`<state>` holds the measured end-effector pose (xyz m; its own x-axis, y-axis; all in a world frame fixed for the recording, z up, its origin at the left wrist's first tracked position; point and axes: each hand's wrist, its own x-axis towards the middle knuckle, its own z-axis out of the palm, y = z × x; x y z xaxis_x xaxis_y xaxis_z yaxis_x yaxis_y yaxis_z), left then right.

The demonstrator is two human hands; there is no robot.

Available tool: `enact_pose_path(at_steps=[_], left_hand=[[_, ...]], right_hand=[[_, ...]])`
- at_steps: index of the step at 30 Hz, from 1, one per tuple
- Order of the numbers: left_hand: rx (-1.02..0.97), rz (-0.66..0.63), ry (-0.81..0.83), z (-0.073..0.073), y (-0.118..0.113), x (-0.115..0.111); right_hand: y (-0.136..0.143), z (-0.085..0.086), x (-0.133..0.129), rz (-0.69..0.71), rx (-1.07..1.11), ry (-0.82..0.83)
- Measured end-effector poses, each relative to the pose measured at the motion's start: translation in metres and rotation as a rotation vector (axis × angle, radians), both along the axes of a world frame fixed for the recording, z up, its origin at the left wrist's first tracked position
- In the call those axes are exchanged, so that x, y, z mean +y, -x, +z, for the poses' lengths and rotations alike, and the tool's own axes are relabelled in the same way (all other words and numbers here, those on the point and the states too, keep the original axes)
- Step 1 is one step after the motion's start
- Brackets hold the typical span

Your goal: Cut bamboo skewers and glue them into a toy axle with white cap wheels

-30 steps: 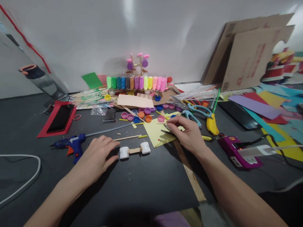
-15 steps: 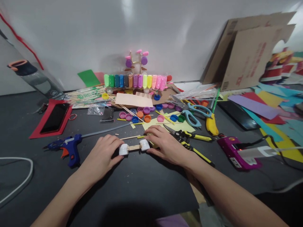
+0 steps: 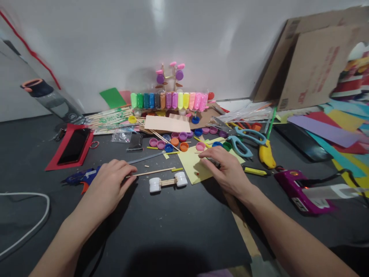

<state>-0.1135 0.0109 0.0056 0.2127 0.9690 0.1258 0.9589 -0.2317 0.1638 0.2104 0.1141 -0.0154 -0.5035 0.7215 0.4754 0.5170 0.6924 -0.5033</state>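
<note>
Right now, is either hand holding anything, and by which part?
The right hand covers the yellow-handled pliers at their head end; whether it grips them cannot be told. The left hand holds nothing, its fingertips at the end of a thin wooden stick.

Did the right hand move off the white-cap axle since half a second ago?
Yes. The right hand left the white-cap axle and went right and away, now over the pliers on the yellow paper.

Cluttered black table (image 3: 173, 231), bottle caps (image 3: 175, 140)
</note>
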Motion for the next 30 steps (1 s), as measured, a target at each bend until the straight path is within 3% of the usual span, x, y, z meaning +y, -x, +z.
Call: enact_pose_path(at_steps=[6, 11, 18, 21, 23, 25, 27, 30], left_hand=[[0.126, -0.043, 0.115, -0.005, -0.006, 0.019], [0.119, -0.063, 0.167, -0.008, -0.007, 0.025], [-0.085, 0.092, 0.191, 0.013, 0.005, 0.015], [-0.341, 0.147, 0.235, 0.025, -0.003, 0.011], [-0.803, 0.221, 0.367, 0.030, -0.017, 0.008], [-1.121, 0.237, 0.473, 0.033, -0.039, 0.006], [-1.284, 0.219, 0.567, 0.034, -0.065, 0.003], [-1.373, 0.146, 0.697, 0.031, -0.100, -0.002]], right_hand=[[0.000, 0.002, -0.001, 0.007, 0.011, 0.001], [-0.001, 0.004, -0.002, 0.005, 0.027, 0.012], [-0.001, 0.005, -0.002, 0.008, 0.094, 0.082], [0.001, 0.005, -0.004, 0.003, 0.155, 0.147], [0.004, 0.008, -0.010, 0.015, 0.210, 0.216], [0.009, 0.013, -0.020, 0.061, 0.263, 0.323], [0.015, 0.017, -0.033, 0.143, 0.312, 0.475], [0.024, 0.019, -0.046, 0.259, 0.445, 0.782]])
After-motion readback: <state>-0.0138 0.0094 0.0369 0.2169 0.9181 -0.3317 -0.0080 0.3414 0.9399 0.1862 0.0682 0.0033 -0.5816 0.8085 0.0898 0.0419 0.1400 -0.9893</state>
